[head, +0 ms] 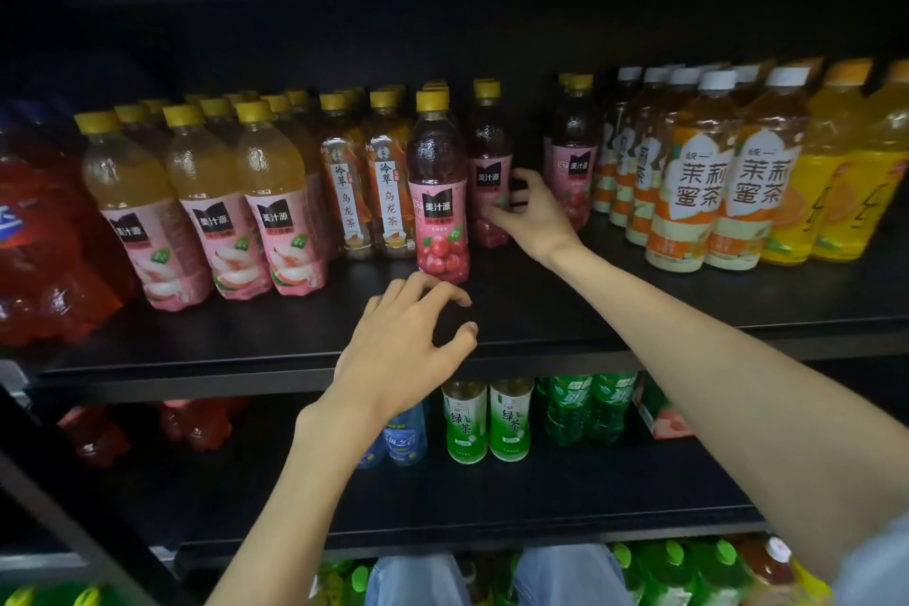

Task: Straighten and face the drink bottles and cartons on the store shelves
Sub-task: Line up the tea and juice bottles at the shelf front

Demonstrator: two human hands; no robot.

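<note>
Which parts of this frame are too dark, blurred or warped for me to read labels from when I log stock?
Head view: the shelf back wall is nearly black; the red bottles at the left edge are smeared and bent by the wide lens; the centre cherry bottle is sharp, with small glints on its neck; the right hand is slightly soft.

The shelf is black. On it, the front cherry bottle holds dark red drink under a yellow cap, its pink label printed with red cherries. Left of it, two oolong tea bottles show amber with white strips, then peach bottles pale yellow with pink labels. Right of it, jasmine tea bottles wear orange-and-white labels and white caps.
</note>
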